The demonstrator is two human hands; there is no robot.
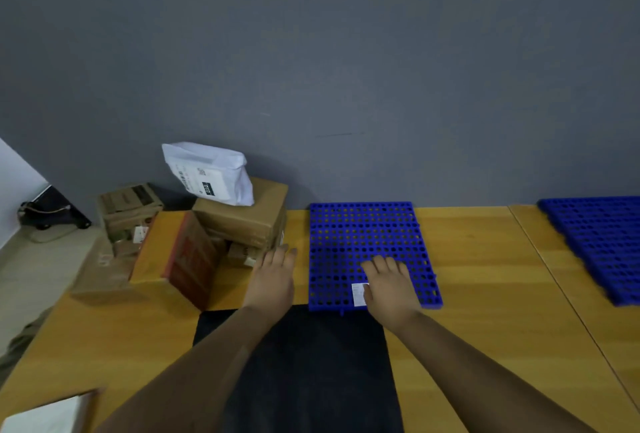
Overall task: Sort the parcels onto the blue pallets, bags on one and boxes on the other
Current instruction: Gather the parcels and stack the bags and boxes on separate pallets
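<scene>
The parcels, a white mailer bag (211,174) atop stacked cardboard boxes (242,221), lay up and left of the left hand (273,275), the nearer one. Both hands were spread and empty; the right hand (391,282) rested on the near blue pallet (367,231).

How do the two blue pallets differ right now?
The near blue pallet lies fully in view in front of the person; the far blue pallet is off to the right, cut by the frame edge. The near one has the right hand over it and a white label; the far one shows neither. Both are perforated, hold no parcels, and lie flat on the wooden table.
</scene>
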